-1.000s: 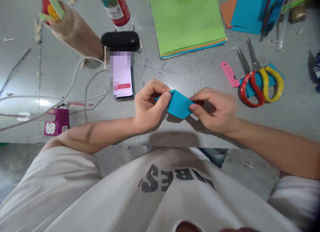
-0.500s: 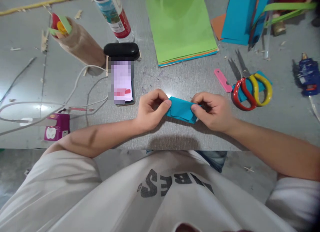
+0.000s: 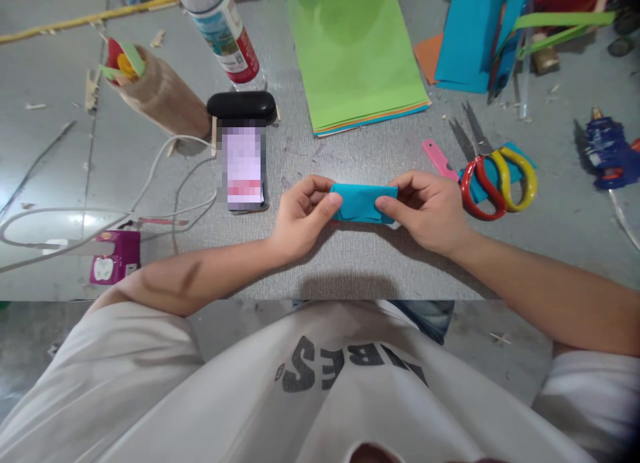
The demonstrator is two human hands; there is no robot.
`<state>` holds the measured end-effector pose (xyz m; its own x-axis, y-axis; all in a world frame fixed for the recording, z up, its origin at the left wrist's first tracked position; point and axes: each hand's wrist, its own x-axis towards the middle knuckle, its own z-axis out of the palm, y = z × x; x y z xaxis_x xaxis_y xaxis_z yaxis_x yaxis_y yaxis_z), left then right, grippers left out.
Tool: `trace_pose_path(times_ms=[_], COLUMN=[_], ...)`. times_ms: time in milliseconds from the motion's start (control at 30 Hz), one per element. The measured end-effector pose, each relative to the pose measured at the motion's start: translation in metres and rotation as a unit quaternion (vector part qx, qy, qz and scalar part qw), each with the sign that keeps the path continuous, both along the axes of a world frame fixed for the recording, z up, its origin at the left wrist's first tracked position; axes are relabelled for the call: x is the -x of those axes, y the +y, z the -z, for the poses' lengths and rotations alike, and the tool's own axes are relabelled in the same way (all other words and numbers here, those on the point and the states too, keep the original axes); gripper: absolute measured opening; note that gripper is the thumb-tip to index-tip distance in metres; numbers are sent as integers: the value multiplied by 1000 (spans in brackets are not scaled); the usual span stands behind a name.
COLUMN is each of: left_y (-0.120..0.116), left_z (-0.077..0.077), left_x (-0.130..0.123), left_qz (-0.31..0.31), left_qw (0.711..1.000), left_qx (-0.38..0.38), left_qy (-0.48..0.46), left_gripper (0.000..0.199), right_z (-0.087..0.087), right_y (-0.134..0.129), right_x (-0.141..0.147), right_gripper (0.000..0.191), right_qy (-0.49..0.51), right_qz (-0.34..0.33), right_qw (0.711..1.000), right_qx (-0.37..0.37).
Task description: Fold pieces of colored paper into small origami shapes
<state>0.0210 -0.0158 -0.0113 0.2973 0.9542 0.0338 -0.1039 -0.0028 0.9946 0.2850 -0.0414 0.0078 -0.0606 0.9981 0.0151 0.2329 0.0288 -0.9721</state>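
A small folded piece of blue paper (image 3: 361,202) is held level between both hands, close to the table's front edge. My left hand (image 3: 307,216) pinches its left end, thumb on the near face and fingers behind. At the right end, my right hand (image 3: 425,208) grips it the same way, its thumb pressing on the face. Scissors (image 3: 487,176) with one red and one yellow handle lie to the right of my right hand, over a blue paper scrap. Beside them is a pink tool (image 3: 439,159).
Green sheets (image 3: 355,60) lie beyond the hands. A phone (image 3: 244,166), black case (image 3: 241,106), bottle (image 3: 227,40) and wooden cup (image 3: 165,96) stand or lie at the left, with a white cable and purple block (image 3: 116,257). A glue gun (image 3: 611,150) is far right.
The blue paper has turned to lie more level, its near face changed in angle. Both hands still hold its ends. The view has shifted slightly.
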Motion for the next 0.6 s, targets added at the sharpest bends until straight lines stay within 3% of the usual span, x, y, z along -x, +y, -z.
trace_pose_path(times_ms=[133,233,300,467,600], left_y=[-5,-4,-3,0,1], left_z=[-7,-10,-11,-13,-12], left_x=[-1,-1,-1,1,2], left_qz=[35,22,19,24,22], left_qw=[995,994,993,999,998], left_qx=[94,111,113,32,-18], left_qy=[14,6,2,15,61], left_gripper=[66,54,57,61,52], right_z=[6,6,4,-1,-6], right_y=[0,-1,-1,-3,-2], right_x=[-1,-1,0,0,-5], right_gripper=[42,43,44,43,50], right_qy=[-20,-29,-26,-24,-79], right_qz=[10,-19,-49,-102,-131], right_qw=[999,999,998,994,988], right_qx=[-23,-13,1,40,20])
